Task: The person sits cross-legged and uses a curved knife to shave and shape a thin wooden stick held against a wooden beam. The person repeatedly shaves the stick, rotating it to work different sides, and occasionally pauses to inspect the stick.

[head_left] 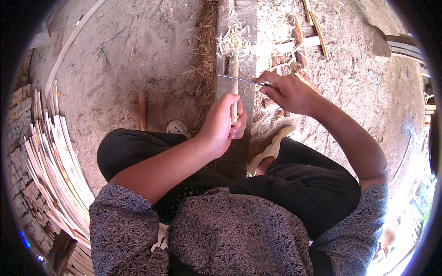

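My left hand (218, 123) is closed round the near end of a slim wooden stick (235, 85), which points away from me over a wooden beam (247, 64). In my right hand (289, 92) is a knife, held by its handle. Its thin blade (237, 79) points left and crosses the stick a little beyond my left fist. Whether the edge bites into the wood cannot be made out. Curled wood shavings (233, 42) are heaped on the beam at the stick's far end.
Long split wooden strips (60, 158) lie stacked at the left. More shavings (205, 60) cover the dirt floor beside the beam. At the upper right lie loose wooden slats (318, 34). My shoe (271, 149) rests right of the beam. A short brown stick (142, 110) lies on the left.
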Motion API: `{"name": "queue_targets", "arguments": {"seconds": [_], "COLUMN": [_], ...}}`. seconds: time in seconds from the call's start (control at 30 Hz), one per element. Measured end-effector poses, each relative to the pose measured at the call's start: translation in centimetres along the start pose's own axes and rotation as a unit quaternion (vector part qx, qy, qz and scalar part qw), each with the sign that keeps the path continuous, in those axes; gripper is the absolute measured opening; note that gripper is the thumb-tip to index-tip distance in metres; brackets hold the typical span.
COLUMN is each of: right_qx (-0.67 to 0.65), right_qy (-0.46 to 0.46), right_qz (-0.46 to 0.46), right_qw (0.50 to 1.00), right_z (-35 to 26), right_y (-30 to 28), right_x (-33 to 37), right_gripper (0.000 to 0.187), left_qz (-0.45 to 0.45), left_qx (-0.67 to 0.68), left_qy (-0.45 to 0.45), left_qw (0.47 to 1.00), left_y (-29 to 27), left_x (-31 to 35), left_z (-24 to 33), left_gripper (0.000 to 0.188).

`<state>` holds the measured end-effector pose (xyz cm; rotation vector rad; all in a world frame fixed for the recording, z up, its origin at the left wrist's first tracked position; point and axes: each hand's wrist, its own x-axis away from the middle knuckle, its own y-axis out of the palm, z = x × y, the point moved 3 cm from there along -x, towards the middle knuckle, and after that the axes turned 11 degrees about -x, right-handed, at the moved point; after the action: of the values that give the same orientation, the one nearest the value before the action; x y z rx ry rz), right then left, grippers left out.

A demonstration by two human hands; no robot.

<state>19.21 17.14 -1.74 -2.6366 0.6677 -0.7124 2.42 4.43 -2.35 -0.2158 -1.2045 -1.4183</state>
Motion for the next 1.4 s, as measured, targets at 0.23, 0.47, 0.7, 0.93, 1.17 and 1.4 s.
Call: {"name": "queue_targets", "arguments": {"seconds": [0.23, 0.47, 0.7, 0.93, 1.17, 1.4], "right_qx": [-0.016, 0.055, 0.140, 0.082, 0.156, 0.105], "right_qy": [-0.018, -0.030, 0.047, -0.008, 0.041, 0.004], "right_qz": [0.002, -0.008, 0.047, 0.038, 0.139, 0.073], "right_qw": [1.000, 0.998, 0.988, 0.996, 0.977, 0.992], "right_z": [0.6, -1.0, 4.8, 0.2, 5.7, 2.3], "right_y": [0.4, 0.9, -1.6, 1.7, -2.4, 1.6], "right_x": [-0.1, 0.4, -1.6, -1.9, -3.3, -2.8], "right_gripper": [0.027, 0.026, 0.027, 0.027, 0.027, 0.025], "left_qz": [0.017, 0.020, 0.026, 0.032, 0.040, 0.061], "left_qx": [0.024, 0.012, -0.008, -0.001, -0.009, -0.048], "left_qy": [-0.002, 0.013, 0.002, -0.007, -0.013, -0.010], "left_qw": [1.000, 1.000, 1.000, 0.999, 0.999, 0.997], "left_y": [0.3, 0.2, 0.6, -0.2, 0.2, 0.0], "left_x": [-0.1, -0.4, -0.6, -0.4, -0.4, -0.3], "left_z": [-0.3, -0.2, 0.4, 0.0, 0.8, 0.4], "left_gripper": [0.026, 0.022, 0.022, 0.020, 0.021, 0.018]}}
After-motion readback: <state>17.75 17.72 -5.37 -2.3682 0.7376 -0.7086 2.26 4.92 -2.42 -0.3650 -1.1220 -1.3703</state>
